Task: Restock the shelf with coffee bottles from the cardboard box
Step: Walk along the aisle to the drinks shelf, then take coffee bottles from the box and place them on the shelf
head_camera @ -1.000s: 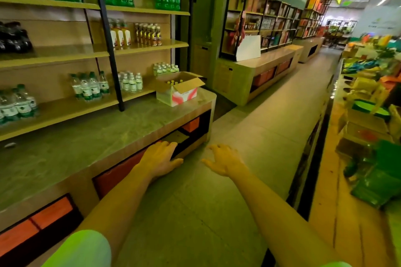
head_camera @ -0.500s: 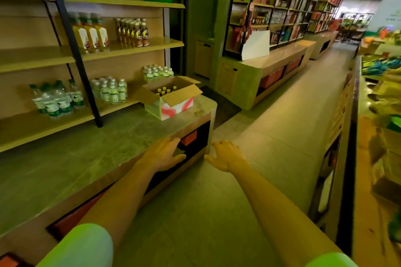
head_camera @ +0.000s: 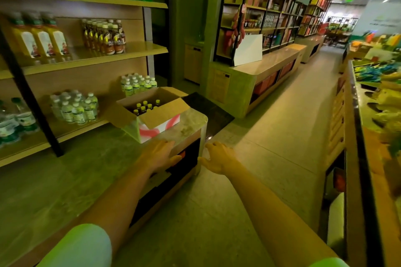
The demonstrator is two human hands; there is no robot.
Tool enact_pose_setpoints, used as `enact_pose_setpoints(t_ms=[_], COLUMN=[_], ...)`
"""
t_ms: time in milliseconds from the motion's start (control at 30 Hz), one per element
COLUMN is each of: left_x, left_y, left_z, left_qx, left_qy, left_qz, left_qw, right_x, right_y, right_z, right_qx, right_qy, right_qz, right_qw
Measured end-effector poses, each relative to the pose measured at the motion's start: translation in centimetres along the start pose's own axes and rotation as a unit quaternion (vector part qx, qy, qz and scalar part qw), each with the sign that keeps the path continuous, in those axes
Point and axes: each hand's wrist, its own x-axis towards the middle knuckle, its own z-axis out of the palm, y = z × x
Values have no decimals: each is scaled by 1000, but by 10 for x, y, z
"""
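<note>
Cardboard box: flaps open, on tabletop corner below shelf; yellow-capped bottles inside, probably coffee. Left hand, right hand: grip loose, empty, near box.

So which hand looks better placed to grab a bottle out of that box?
Probably the left hand: it hovers just in front of the open cardboard box on the counter, while the right hand is out over the aisle floor. Both are empty.

Retail shop aisle: shelves running along both sides, carrying stocked drink bottles (water, juice, soda) in rows.
</note>
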Motion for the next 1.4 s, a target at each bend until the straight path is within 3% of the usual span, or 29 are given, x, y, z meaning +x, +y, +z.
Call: enact_pose_setpoints(t_ms=[333, 600, 1000, 1400], left_x=[215, 322, 439, 518], left_y=[-77, -146, -240, -296], left_z=[-7, -29, -12, -17], left_qx=[-5, 7, 0, -32], left_qy=[-26, -9, 21, 71], left_qz=[-25, -52, -203, -359], left_qw=[999, 999, 979, 930], right_x=[224, 381, 594, 762], right_y=[27, 16, -12, -39], right_z=[-22, -50, -31, -25], right_qx=[-4, -35, -8, -22], right_qy=[-35, -8, -7, -19], right_qz=[5, -56, -183, -361], right_qw=[999, 998, 983, 932])
